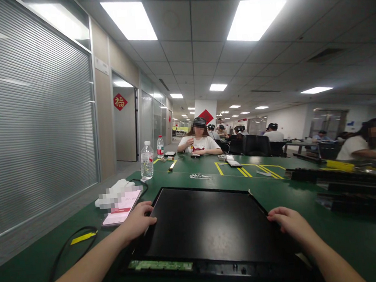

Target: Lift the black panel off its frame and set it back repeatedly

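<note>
Head view: both hands on a glossy black flat panel (pixel 208 227)!

Left hand (pixel 141 222) pinches the panel's left edge, right hand (pixel 285 220) its right; green circuit board (pixel 161 265) along the near edge, clear ribbed bottle (pixel 147 161) beyond its left corner.

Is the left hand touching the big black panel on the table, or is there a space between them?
Touching. The head view shows the left hand holding the black panel by its left edge, thumb over the rim.
</note>
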Demonstrator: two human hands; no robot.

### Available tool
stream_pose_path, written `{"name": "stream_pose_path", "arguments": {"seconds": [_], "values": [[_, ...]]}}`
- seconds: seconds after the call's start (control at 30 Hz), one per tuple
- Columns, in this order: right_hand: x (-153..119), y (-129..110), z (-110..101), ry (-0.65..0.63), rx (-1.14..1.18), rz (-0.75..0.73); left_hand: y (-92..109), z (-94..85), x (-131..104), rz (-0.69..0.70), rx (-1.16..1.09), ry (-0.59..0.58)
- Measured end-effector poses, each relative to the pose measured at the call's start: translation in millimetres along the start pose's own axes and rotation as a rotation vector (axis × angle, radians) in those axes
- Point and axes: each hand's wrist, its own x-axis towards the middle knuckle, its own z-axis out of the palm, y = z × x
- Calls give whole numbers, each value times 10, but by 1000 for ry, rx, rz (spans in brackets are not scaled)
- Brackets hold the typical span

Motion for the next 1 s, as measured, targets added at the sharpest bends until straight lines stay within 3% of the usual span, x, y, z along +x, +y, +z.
{"name": "stream_pose_path", "arguments": {"seconds": [0.27, 0.67, 0.83, 1.0], "values": [[13, 14, 9, 13, -13, 4, 37, -9, -38, 0, 16, -4], [-13, -16, 11, -8, 4, 10, 83, -21, -66, 83, 294, -56], [-15, 13, 29, 30, -164, -113, 208, -80, -170, 243, 342, -58], [-37, -6, 19, 23, -218, -134, 274, -191, -242, 384, 415, -174]]}}
